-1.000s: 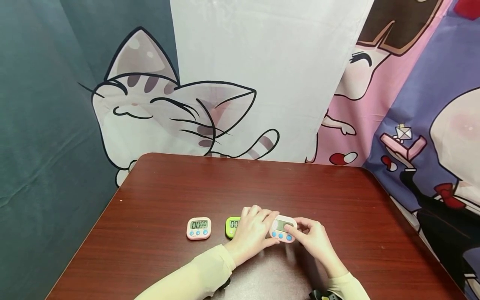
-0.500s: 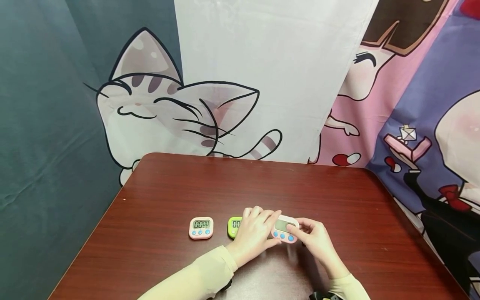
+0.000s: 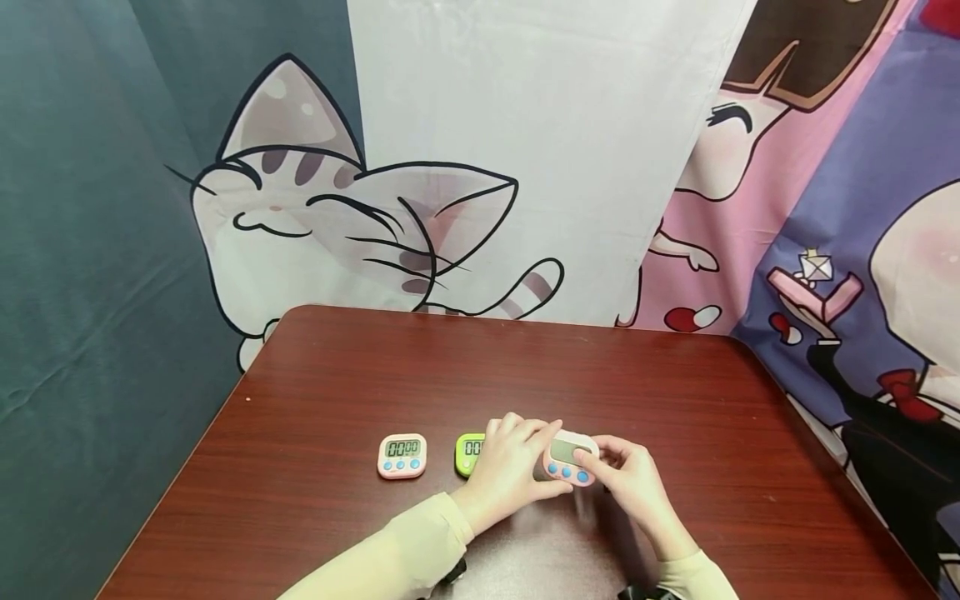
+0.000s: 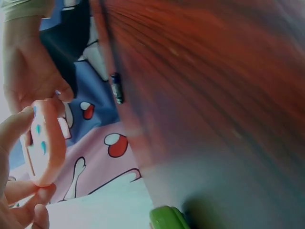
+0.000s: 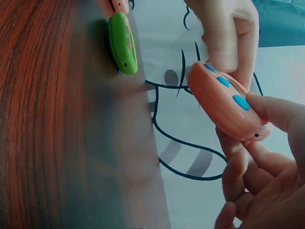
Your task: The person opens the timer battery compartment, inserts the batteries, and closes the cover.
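Note:
A pink-and-white digital kitchen timer (image 3: 568, 451) with blue buttons is held up over the table, its display blank. My right hand (image 3: 636, 485) grips its right side, thumb on the front and fingers behind. At the opposite end, my left hand (image 3: 504, 465) holds the upper left corner with its fingertips, while its thumb reaches across the lower edge. In the right wrist view, the left thumb (image 5: 222, 55) overlaps the end button. A green timer (image 3: 466, 455) is partly covered by the left hand. Left of that lies another pink timer (image 3: 402, 456), showing zeros.
The timers rest on a reddish-brown wooden table (image 3: 480, 367). A small dark battery (image 4: 116, 88) lies on it, near the right hand's side. Printed cloth curtains (image 3: 570, 150) hang behind the table's far edge.
The left thumb has slid to the right along the lower edge of the held timer, uncovering the left button. The whole head view has shifted slightly. Both hands keep their hold.

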Demonstrator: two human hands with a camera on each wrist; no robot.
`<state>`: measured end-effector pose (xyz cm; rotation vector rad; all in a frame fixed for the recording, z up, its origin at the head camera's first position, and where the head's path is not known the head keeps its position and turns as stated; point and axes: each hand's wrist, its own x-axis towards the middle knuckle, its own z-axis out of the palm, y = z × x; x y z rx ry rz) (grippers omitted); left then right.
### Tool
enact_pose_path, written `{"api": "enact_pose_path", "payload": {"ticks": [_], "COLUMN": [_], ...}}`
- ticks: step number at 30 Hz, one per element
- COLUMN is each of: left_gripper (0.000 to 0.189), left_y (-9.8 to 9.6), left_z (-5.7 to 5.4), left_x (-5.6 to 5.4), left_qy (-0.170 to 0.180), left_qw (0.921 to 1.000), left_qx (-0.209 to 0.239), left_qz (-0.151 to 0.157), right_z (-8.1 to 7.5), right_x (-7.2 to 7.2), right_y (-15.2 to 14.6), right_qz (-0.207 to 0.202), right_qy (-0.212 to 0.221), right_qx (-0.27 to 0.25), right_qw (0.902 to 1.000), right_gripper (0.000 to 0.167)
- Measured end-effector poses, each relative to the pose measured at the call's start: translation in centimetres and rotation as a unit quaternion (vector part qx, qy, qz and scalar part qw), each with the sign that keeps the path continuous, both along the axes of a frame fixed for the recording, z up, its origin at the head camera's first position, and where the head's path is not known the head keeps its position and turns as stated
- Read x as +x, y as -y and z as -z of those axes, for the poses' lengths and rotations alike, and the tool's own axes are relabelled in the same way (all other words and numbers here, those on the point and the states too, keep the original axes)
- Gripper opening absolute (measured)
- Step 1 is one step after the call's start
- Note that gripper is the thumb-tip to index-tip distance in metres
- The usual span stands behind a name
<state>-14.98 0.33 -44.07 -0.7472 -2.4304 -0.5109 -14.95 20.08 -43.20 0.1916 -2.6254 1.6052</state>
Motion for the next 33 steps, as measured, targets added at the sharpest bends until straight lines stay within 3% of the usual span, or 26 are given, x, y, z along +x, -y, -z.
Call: {"api": "enact_pose_path", "payload": {"ticks": [5,13,16,21,26,28,30,33], "left_gripper": [0.066,0.058,0.054,0.053,0.051,0.050,0.049,0.049], "left_y": [0.0,0.2,0.2,0.3,0.5,0.6,0.8,1.1], "left_z": [-0.7,-1.0,-0.8,-0.7,-1.1,-1.3,-1.4,-1.5], "left_x": [0.1,0.1,0.1,0.0,-0.1,-0.2,-0.2,-0.1], "left_qy": [0.089,0.145,0.155,0.184,0.225,0.225,0.210,0.193], "left_qw": [0.9929,0.9826,0.9793,0.9692,0.9583,0.9596,0.9657,0.9715], "left_qx": [0.078,0.116,0.131,0.164,0.176,0.168,0.151,0.126], "left_qz": [0.012,0.000,0.000,0.005,0.002,-0.009,-0.024,-0.057], "right_z": [-0.1,0.0,0.1,0.1,0.1,0.1,0.1,0.0], "right_x": [0.1,0.5,0.5,0.6,0.8,0.9,1.0,1.0], "right_y": [0.4,1.0,1.1,1.3,1.8,2.0,2.1,2.2], "right_qz": [0.021,0.022,0.019,0.017,0.028,0.031,0.029,0.027], "right_qy": [-0.061,-0.154,-0.211,-0.312,-0.368,-0.379,-0.384,-0.398], "right_qx": [0.024,0.042,0.069,0.115,0.139,0.139,0.141,0.138], "right_qw": [0.9976,0.9869,0.9748,0.9429,0.9191,0.9143,0.9120,0.9064], "right_gripper": [0.016,0.018,0.022,0.029,0.034,0.034,0.031,0.020]}}
